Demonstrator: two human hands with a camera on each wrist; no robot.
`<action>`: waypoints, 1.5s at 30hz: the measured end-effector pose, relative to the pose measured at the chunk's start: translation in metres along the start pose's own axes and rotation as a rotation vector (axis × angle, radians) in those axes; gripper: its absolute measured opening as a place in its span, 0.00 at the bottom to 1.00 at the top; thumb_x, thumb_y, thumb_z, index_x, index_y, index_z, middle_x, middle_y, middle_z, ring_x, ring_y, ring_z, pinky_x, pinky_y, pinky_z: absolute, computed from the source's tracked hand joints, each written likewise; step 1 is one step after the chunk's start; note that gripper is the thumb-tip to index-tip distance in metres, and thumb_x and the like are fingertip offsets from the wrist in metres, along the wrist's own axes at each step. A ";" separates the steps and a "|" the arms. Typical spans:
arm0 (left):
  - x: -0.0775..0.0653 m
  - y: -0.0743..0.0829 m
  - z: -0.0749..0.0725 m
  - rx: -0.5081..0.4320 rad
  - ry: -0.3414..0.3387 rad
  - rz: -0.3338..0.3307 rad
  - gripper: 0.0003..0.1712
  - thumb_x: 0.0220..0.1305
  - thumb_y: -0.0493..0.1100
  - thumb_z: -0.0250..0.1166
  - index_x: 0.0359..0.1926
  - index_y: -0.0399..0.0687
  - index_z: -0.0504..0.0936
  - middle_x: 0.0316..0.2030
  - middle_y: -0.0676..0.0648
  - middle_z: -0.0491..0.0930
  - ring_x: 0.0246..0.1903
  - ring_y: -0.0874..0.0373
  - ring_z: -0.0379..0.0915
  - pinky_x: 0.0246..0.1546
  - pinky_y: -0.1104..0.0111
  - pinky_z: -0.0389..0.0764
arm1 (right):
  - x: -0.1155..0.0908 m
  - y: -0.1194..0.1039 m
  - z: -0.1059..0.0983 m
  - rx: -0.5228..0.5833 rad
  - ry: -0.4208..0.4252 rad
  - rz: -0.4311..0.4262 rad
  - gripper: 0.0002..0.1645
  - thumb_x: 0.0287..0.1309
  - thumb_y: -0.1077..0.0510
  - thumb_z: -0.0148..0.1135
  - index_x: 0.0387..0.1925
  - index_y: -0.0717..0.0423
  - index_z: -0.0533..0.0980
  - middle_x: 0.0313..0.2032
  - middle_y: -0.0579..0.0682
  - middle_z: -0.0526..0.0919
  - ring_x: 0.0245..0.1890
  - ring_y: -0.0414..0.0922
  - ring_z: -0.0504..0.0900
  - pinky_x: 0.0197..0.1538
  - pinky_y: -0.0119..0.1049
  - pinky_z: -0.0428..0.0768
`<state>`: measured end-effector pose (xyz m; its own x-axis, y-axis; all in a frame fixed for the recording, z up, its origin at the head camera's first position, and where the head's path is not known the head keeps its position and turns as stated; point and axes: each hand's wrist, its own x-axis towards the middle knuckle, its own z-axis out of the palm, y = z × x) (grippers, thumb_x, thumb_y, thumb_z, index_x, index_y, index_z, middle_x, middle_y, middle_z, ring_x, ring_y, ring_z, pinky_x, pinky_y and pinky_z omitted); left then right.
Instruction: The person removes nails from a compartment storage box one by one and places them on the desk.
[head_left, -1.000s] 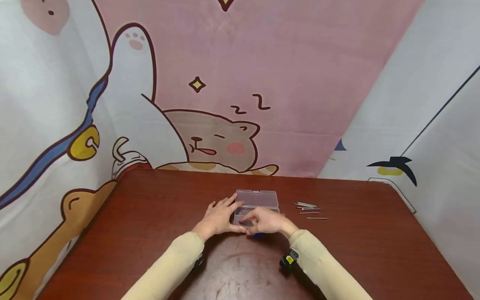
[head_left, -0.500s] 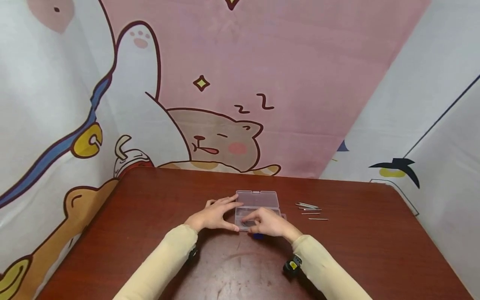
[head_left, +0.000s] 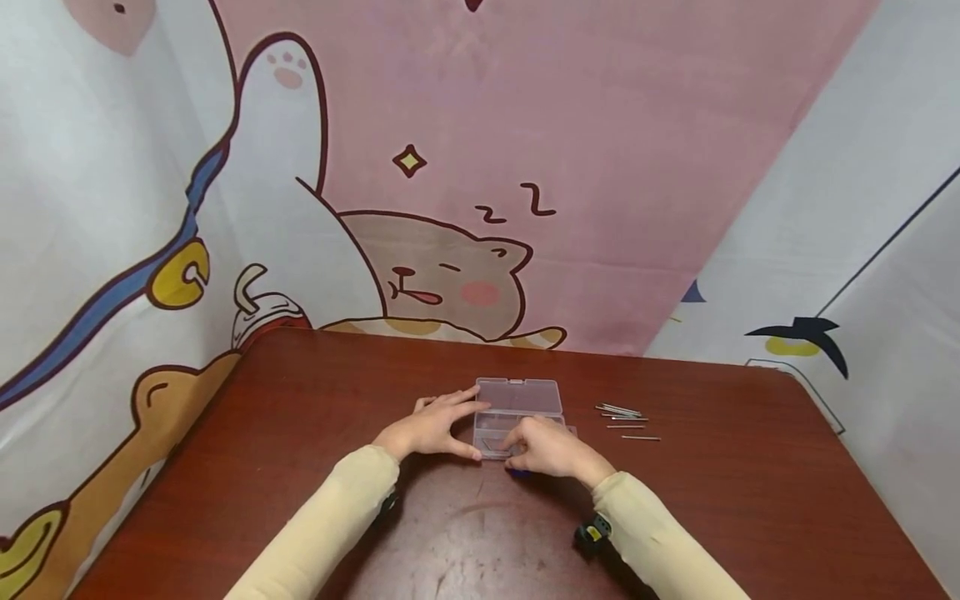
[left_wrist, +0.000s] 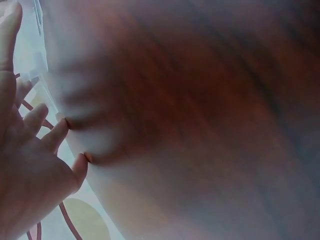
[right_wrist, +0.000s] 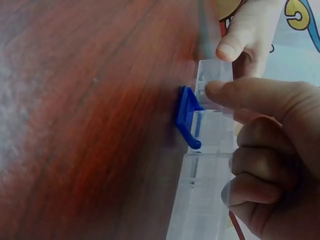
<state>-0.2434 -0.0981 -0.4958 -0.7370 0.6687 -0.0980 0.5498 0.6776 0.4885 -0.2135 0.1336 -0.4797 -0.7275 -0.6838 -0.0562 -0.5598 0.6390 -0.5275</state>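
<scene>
A clear plastic compartment box (head_left: 489,433) stands on the table with its lid (head_left: 517,396) tipped back. My left hand (head_left: 431,429) lies along its left side, fingers spread and fairly straight, the thumb at the front left corner. In the left wrist view, the little fingertip (left_wrist: 86,158) touches the table. My right hand (head_left: 551,448) is over the front right of the box. In the right wrist view its thumb (right_wrist: 222,92) is against the front wall and the other fingers are curled; what the hidden fingertips touch cannot be seen. A blue latch (right_wrist: 184,117) hangs at the front.
Several thin metal pins or nails (head_left: 621,412) lie on the table right of the box. One thin dark piece (head_left: 486,445) shows inside the front compartment. A patterned cloth (head_left: 600,167) hangs behind the brown table (head_left: 337,367).
My right index finger has drawn back rightward from the left part of the front compartment and is more bent. The left thumb has moved left, away from the right hand. The view has shifted slightly.
</scene>
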 end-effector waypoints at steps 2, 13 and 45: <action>0.001 0.001 -0.001 0.008 0.000 -0.004 0.48 0.52 0.64 0.71 0.71 0.57 0.65 0.74 0.46 0.50 0.68 0.40 0.52 0.54 0.42 0.56 | 0.000 0.000 -0.002 0.011 0.006 -0.011 0.09 0.51 0.63 0.71 0.37 0.59 0.86 0.12 0.34 0.71 0.13 0.30 0.64 0.18 0.28 0.64; 0.000 0.006 -0.003 0.025 -0.007 -0.005 0.48 0.52 0.64 0.70 0.71 0.55 0.65 0.74 0.45 0.50 0.69 0.40 0.49 0.54 0.41 0.56 | 0.007 0.006 0.001 0.080 -0.018 -0.007 0.05 0.51 0.61 0.71 0.24 0.53 0.81 0.11 0.34 0.64 0.12 0.30 0.60 0.19 0.27 0.59; 0.001 0.006 -0.002 0.022 -0.026 -0.022 0.48 0.53 0.63 0.70 0.71 0.55 0.64 0.74 0.46 0.49 0.70 0.41 0.47 0.57 0.38 0.54 | -0.008 0.007 0.002 0.048 0.011 0.060 0.20 0.54 0.59 0.69 0.50 0.54 0.83 0.11 0.34 0.65 0.13 0.32 0.61 0.18 0.28 0.62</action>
<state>-0.2413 -0.0944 -0.4914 -0.7388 0.6611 -0.1308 0.5422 0.6984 0.4672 -0.2107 0.1431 -0.4850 -0.7637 -0.6406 -0.0804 -0.4951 0.6611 -0.5638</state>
